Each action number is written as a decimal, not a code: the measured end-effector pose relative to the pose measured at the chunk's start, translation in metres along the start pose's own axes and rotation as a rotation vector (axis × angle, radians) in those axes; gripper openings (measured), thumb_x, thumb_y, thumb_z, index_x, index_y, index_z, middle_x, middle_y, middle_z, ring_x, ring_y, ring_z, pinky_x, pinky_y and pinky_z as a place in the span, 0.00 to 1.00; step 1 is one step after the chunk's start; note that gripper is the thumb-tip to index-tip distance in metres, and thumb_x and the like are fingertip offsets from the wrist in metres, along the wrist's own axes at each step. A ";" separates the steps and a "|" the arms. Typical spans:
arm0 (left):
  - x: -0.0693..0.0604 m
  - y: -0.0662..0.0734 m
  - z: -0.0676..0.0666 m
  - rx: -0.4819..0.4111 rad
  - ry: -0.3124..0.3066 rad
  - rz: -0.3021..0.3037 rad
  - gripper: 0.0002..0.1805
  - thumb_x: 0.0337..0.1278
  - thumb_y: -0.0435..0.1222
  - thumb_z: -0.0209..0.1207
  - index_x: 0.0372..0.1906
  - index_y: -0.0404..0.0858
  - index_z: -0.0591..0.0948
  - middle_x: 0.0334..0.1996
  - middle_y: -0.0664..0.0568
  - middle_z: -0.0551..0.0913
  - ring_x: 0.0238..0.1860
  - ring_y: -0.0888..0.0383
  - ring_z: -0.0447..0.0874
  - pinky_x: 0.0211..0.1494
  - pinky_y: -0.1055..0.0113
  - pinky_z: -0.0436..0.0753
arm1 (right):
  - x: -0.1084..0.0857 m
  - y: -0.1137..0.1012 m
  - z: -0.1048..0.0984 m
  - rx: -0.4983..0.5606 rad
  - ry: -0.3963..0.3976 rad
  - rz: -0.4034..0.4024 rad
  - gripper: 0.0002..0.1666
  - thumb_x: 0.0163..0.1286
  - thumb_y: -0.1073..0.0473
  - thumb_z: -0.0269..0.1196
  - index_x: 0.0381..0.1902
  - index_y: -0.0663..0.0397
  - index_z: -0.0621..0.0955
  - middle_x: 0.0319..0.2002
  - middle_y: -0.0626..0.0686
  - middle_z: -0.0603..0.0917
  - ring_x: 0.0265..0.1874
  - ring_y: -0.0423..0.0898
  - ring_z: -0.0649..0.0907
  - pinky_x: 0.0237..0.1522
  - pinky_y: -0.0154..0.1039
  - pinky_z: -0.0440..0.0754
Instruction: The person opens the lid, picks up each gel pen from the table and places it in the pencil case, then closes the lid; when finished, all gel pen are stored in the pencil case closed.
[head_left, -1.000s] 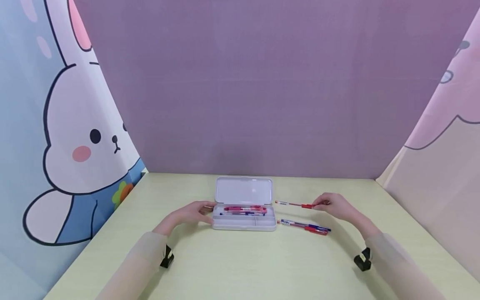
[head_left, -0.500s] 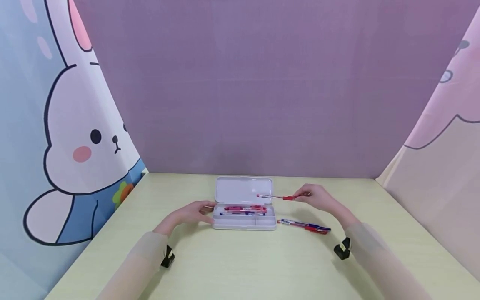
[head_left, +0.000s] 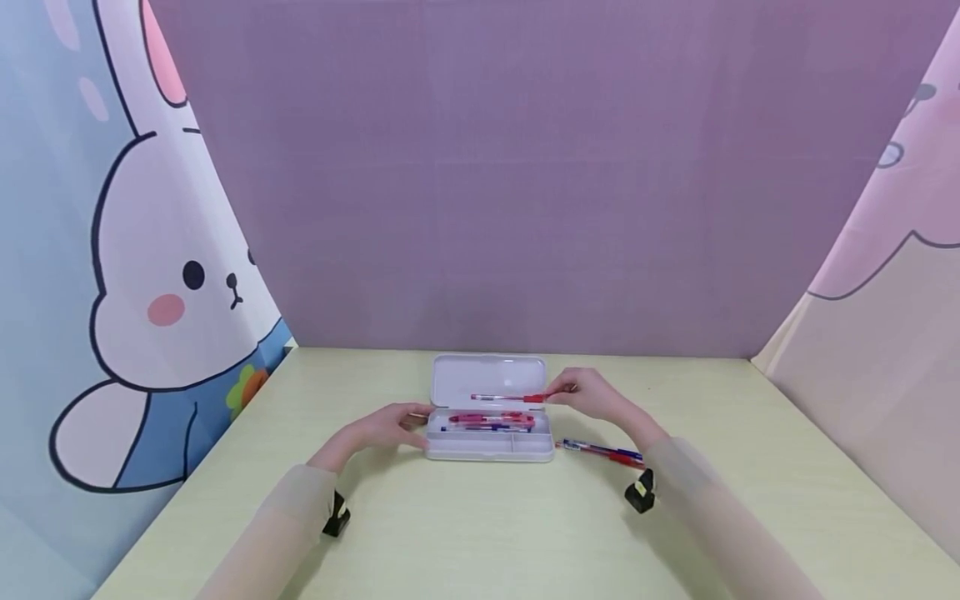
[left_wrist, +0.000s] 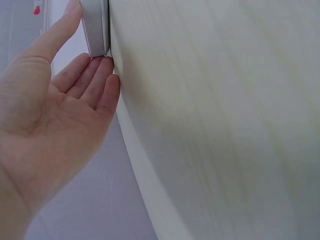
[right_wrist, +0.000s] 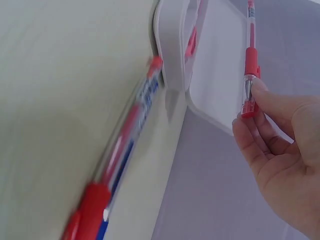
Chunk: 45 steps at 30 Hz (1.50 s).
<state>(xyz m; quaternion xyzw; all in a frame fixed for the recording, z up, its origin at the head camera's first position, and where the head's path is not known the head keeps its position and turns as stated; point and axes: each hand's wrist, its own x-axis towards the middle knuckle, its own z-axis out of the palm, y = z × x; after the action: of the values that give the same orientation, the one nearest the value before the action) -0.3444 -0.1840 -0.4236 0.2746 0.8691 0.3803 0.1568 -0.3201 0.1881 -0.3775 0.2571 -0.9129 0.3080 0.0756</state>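
Note:
An open white pencil case (head_left: 468, 456) lies on the table, its lid (head_left: 487, 379) standing up at the back. Several pens (head_left: 491, 419), pink, red and blue, lie in its rear compartment. At the case's left end, my left hand (head_left: 382, 427) holds it between thumb and fingers; the left wrist view shows the fingertips (left_wrist: 102, 64) against its corner. Above the rear compartment, in front of the lid, my right hand (head_left: 592, 393) pinches a clear gel pen with a red cap (right_wrist: 251, 60) by the capped end. The pen is roughly level, pointing left.
Right of the case, a red pen (head_left: 622, 458) and a blue pen (head_left: 581, 443) lie side by side on the pale table (head_left: 480, 533). A purple backdrop (head_left: 480, 175) rises behind the table, with patterned curtains on both sides.
My right hand has lifted the red-capped pen off the table and carried it left over the case. The left hand stays at the case's left end.

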 end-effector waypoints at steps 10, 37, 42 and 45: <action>0.001 0.000 -0.001 0.018 0.005 0.002 0.38 0.50 0.40 0.67 0.66 0.32 0.66 0.65 0.38 0.68 0.64 0.41 0.69 0.67 0.49 0.68 | 0.014 -0.008 0.021 0.026 -0.037 -0.017 0.06 0.62 0.66 0.63 0.36 0.58 0.86 0.35 0.53 0.86 0.36 0.45 0.82 0.41 0.39 0.83; 0.001 -0.004 -0.002 -0.008 -0.007 0.029 0.37 0.52 0.38 0.66 0.66 0.31 0.66 0.65 0.37 0.68 0.63 0.41 0.69 0.67 0.48 0.68 | 0.025 -0.007 0.056 0.014 -0.138 0.049 0.05 0.62 0.64 0.63 0.35 0.58 0.85 0.33 0.50 0.86 0.32 0.39 0.79 0.39 0.35 0.80; 0.001 -0.005 -0.002 -0.002 -0.012 0.030 0.37 0.52 0.39 0.66 0.66 0.32 0.65 0.65 0.37 0.68 0.63 0.41 0.69 0.67 0.48 0.68 | 0.026 -0.007 0.059 0.024 -0.142 0.066 0.03 0.62 0.63 0.64 0.33 0.57 0.84 0.31 0.48 0.84 0.32 0.39 0.79 0.40 0.35 0.80; 0.002 -0.006 -0.003 -0.007 -0.011 0.036 0.37 0.53 0.39 0.65 0.66 0.32 0.65 0.65 0.37 0.67 0.63 0.41 0.69 0.67 0.49 0.68 | 0.027 -0.009 0.058 -0.004 -0.126 0.038 0.03 0.62 0.63 0.64 0.32 0.57 0.84 0.31 0.49 0.83 0.32 0.40 0.78 0.39 0.35 0.79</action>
<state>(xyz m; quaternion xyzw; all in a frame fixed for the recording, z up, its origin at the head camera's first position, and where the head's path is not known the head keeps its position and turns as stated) -0.3491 -0.1879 -0.4264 0.2918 0.8619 0.3843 0.1558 -0.3372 0.1358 -0.4116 0.2586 -0.9212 0.2905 0.0127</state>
